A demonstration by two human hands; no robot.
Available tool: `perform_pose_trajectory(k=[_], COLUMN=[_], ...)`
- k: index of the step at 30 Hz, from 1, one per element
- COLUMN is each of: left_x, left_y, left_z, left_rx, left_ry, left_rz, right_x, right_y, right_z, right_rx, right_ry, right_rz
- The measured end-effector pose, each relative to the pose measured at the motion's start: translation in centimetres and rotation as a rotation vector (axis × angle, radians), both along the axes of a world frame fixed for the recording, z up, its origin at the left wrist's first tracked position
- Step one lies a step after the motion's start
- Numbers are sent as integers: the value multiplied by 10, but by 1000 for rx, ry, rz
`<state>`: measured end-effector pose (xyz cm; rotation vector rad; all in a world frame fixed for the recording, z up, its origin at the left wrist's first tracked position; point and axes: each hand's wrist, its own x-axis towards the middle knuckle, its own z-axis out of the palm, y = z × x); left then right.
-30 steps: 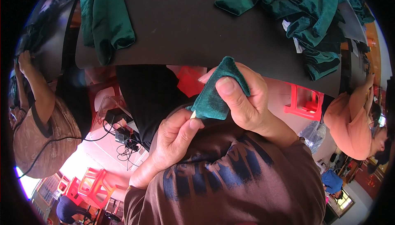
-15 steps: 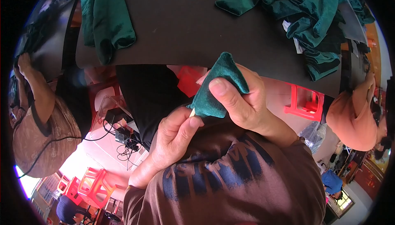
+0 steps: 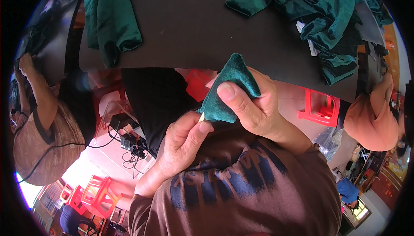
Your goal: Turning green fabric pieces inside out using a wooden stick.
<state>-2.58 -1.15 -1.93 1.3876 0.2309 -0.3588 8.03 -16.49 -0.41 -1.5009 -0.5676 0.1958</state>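
Observation:
A dark green velvet piece [image 3: 221,103], folded or sewn to a pointed shape, is gripped in my right hand [image 3: 254,104], with the thumb pressed flat on its face and the fingers behind it. My left hand [image 3: 184,140] is closed in a pinch at the lower left corner of the velvet. Between its thumb and forefinger shows a short bit of a thin pale stick [image 3: 202,117], which meets the cloth there. The rest of the stick is hidden, so how far it reaches into the velvet I cannot tell.
On the dark table [image 3: 185,25] lie green velvet strips [image 3: 114,20] at the left and a heap of green velvet [image 3: 323,7] at the right. People work on both sides. Red stools [image 3: 319,106] and a tangle of black cables [image 3: 131,147] are below.
My hands and the velvet piece hold almost the same pose, with only a very slight shift. The person at the right has moved an arm a little.

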Motion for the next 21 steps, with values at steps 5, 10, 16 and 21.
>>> perform_pose_trajectory(k=[5, 10, 16, 21], left_x=[0, 0, 0, -1], left_y=[-1, -1, 0, -1], left_z=[0, -1, -2, -2], left_rx=[-6, -2, -5, -6], left_ry=[12, 9, 2, -3], left_rz=[6, 2, -2, 1], right_x=[-1, -2, -3, -3], right_y=[0, 0, 1, 0], right_z=[-2, -3, -3, -4], right_rx=[-8, -5, -4, -11], right_ry=[11, 27, 33, 21], right_rz=[-6, -8, -17, -11])
